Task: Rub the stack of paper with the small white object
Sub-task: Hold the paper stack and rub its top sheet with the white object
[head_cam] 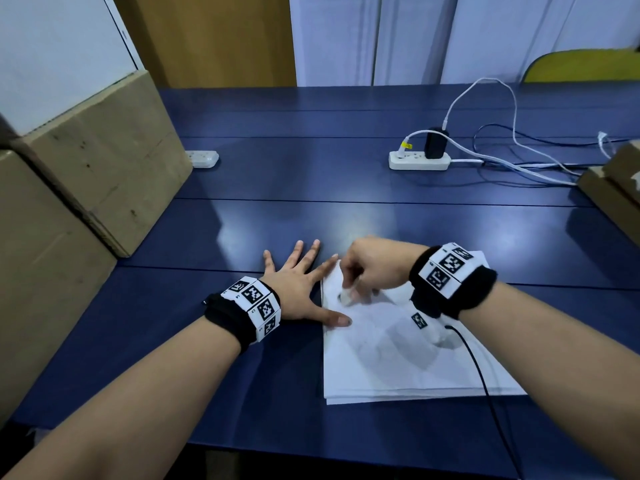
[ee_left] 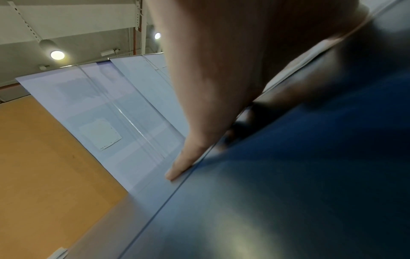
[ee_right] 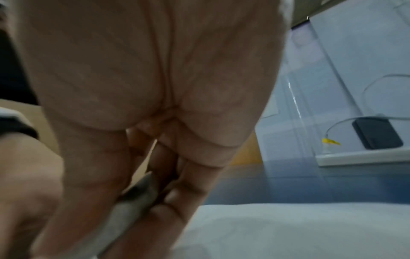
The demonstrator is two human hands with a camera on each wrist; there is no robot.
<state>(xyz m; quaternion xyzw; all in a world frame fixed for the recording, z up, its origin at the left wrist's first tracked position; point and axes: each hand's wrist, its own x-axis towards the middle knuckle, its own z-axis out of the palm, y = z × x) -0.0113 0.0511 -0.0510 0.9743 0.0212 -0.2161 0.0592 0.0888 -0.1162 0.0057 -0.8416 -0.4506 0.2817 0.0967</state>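
A stack of white paper (head_cam: 398, 358) lies on the blue table (head_cam: 311, 174) in front of me, also visible as a pale sheet (ee_right: 288, 227) in the right wrist view. My right hand (head_cam: 360, 282) pinches a small white object (head_cam: 346, 295) and holds it down on the paper near its far left corner; the object (ee_right: 131, 208) shows between thumb and fingers in the right wrist view. My left hand (head_cam: 301, 289) lies flat with spread, straight fingers, thumb and forefinger pressing the paper's left edge. In the left wrist view one finger (ee_left: 182, 166) rests on the table.
Cardboard boxes (head_cam: 86, 174) stand along the left side. A white power strip (head_cam: 419, 160) with a black charger and trailing cables sits at the back right. Another box (head_cam: 616, 188) is at the right edge. A black cable (head_cam: 485, 382) crosses the paper.
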